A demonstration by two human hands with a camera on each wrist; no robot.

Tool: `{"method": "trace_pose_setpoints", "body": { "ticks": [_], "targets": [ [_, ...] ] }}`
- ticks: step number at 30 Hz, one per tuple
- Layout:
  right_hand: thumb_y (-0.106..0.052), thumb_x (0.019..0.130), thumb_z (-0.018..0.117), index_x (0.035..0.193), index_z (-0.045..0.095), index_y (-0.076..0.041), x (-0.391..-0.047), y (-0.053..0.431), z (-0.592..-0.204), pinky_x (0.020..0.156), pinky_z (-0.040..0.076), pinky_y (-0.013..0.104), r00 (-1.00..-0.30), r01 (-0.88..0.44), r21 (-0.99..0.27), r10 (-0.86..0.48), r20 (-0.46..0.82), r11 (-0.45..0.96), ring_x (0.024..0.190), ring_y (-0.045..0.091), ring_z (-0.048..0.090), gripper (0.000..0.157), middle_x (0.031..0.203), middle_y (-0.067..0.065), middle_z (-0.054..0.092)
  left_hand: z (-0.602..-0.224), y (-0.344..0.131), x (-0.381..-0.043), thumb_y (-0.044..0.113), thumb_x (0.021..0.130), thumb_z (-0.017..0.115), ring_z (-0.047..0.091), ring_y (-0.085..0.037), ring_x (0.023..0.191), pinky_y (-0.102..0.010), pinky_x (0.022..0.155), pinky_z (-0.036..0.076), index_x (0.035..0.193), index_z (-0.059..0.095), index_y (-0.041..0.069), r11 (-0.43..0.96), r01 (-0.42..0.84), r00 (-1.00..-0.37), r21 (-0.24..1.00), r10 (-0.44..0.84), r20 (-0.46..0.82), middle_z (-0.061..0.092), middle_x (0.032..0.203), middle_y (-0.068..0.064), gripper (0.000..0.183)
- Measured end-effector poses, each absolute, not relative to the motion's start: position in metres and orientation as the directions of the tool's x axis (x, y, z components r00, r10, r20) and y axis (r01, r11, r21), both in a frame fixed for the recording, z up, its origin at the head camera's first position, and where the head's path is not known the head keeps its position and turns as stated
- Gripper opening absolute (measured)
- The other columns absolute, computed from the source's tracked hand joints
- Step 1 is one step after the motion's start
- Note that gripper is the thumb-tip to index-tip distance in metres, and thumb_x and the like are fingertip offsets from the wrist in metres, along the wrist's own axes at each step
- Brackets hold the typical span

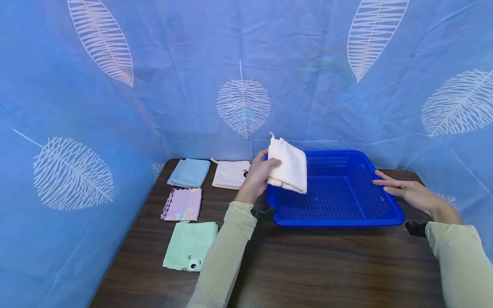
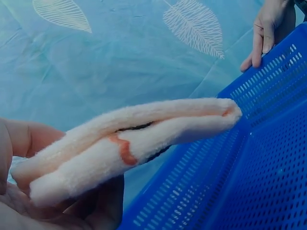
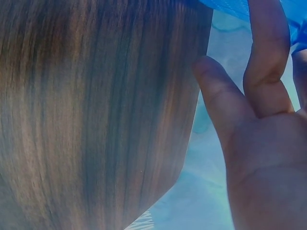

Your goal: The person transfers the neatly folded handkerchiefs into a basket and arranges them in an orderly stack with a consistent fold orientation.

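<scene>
The rectangular perforated plastic basket (image 1: 335, 223) is deep blue. Over its left end, a folded white terry cloth (image 1: 289, 164) shows orange and black marks. Left of the basket: a folded light blue cloth (image 1: 189, 173), a folded whitish-pink cloth (image 1: 228, 174), a folded pink cloth (image 1: 188, 202) with dark-checked edging, a folded mint-green cloth (image 1: 190, 241) with black-and-white eye. Behind it, blue fabric sheeting (image 1: 192, 107) carries white leaf outlines; beneath, the wood-grained table (image 1: 327, 265) is dark brown.

You're getting an even, bright head view, leaf prints crisp on the curtain (image 1: 185, 64); over on your left wrist it's dimmer, teal-tinted, shadow dark beneath the cloth (image 2: 144, 132); your right wrist view's hazy, your right hand (image 3: 268, 158) shaded.
</scene>
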State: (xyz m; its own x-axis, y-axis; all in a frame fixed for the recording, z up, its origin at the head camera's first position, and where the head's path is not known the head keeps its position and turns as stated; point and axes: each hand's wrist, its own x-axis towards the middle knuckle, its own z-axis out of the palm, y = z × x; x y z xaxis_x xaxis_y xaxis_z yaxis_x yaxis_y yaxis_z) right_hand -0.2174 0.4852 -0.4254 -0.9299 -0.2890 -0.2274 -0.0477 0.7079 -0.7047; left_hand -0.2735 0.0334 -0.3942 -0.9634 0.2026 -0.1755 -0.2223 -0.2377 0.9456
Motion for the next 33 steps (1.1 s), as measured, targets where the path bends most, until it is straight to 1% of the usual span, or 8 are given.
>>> {"method": "trace_pose_setpoints", "body": {
  "ticks": [7,11,17,21,22,27,31,33],
  "targets": [
    [-0.040,0.110,0.042,0.156,0.041,-0.010,-0.217,0.486,-0.426,0.088,0.043,0.003,-0.928,-0.029,-0.734,-0.291,-0.233,0.679,0.111,-0.039,0.026,0.056,0.170,-0.023,0.007,-0.394,0.046,-0.278,0.010,0.091,0.062,0.067,-0.015,0.083,-0.028,0.066,0.057,0.139,0.053,0.013,-0.225,-0.225,-0.962,0.948,0.207,-0.179,0.066,0.106,-0.006,0.049],
    [-0.043,0.109,0.043,0.157,0.041,-0.012,-0.216,0.486,-0.425,0.089,0.044,0.004,-0.926,-0.006,-0.739,-0.283,-0.251,0.674,0.110,-0.039,0.027,0.057,0.169,-0.023,0.006,-0.396,0.054,-0.282,0.007,0.090,0.061,0.065,-0.015,0.081,-0.029,0.065,0.056,0.133,0.056,0.011,-0.243,-0.226,-0.961,0.943,0.213,-0.175,0.064,0.100,-0.003,0.044],
    [-0.040,0.110,0.043,0.156,0.041,-0.011,-0.216,0.486,-0.426,0.088,0.043,0.003,-0.926,-0.024,-0.731,-0.291,-0.241,0.682,0.111,-0.038,0.027,0.055,0.170,-0.022,0.006,-0.400,0.065,-0.288,0.002,0.087,0.057,0.064,-0.018,0.088,-0.033,0.069,0.055,0.126,0.057,0.009,-0.251,-0.252,-0.955,0.935,0.222,-0.198,0.062,0.104,-0.004,0.039],
    [-0.041,0.110,0.042,0.156,0.042,-0.011,-0.217,0.486,-0.426,0.087,0.040,0.001,-0.928,-0.037,-0.714,-0.289,-0.235,0.699,0.113,-0.037,0.025,0.055,0.170,-0.023,0.007,-0.403,0.071,-0.292,0.004,0.087,0.054,0.064,-0.020,0.091,-0.035,0.071,0.055,0.131,0.055,0.009,-0.247,-0.291,-0.941,0.924,0.248,-0.230,0.063,0.108,-0.006,0.045],
    [-0.041,0.110,0.041,0.156,0.042,-0.011,-0.217,0.486,-0.426,0.087,0.040,0.001,-0.929,-0.032,-0.709,-0.282,-0.238,0.704,0.112,-0.037,0.025,0.055,0.169,-0.024,0.008,-0.404,0.072,-0.293,0.005,0.086,0.054,0.063,-0.020,0.092,-0.034,0.073,0.054,0.134,0.055,0.009,-0.245,-0.302,-0.937,0.921,0.257,-0.238,0.063,0.108,-0.005,0.047],
    [-0.039,0.110,0.041,0.155,0.043,-0.010,-0.216,0.485,-0.427,0.087,0.041,0.003,-0.931,-0.041,-0.707,-0.284,-0.230,0.706,0.111,-0.038,0.025,0.054,0.171,-0.020,0.009,-0.408,0.078,-0.295,0.008,0.084,0.055,0.061,-0.018,0.091,-0.033,0.074,0.053,0.137,0.055,0.009,-0.220,-0.332,-0.923,0.918,0.275,-0.268,0.062,0.107,-0.004,0.052],
    [-0.039,0.110,0.042,0.155,0.044,-0.010,-0.216,0.485,-0.428,0.087,0.041,0.003,-0.933,-0.044,-0.703,-0.280,-0.225,0.709,0.111,-0.039,0.026,0.053,0.170,-0.020,0.010,-0.411,0.084,-0.297,0.008,0.083,0.057,0.061,-0.018,0.089,-0.032,0.072,0.052,0.131,0.057,0.007,-0.209,-0.328,-0.923,0.921,0.281,-0.265,0.062,0.104,-0.003,0.047],
    [-0.039,0.110,0.042,0.154,0.045,-0.010,-0.216,0.486,-0.427,0.087,0.042,0.003,-0.935,-0.047,-0.699,-0.277,-0.221,0.714,0.110,-0.039,0.026,0.053,0.170,-0.021,0.011,-0.414,0.087,-0.299,0.008,0.084,0.057,0.061,-0.018,0.088,-0.032,0.071,0.053,0.128,0.058,0.008,-0.206,-0.337,-0.917,0.919,0.292,-0.271,0.062,0.102,-0.003,0.044]
  ]
}}
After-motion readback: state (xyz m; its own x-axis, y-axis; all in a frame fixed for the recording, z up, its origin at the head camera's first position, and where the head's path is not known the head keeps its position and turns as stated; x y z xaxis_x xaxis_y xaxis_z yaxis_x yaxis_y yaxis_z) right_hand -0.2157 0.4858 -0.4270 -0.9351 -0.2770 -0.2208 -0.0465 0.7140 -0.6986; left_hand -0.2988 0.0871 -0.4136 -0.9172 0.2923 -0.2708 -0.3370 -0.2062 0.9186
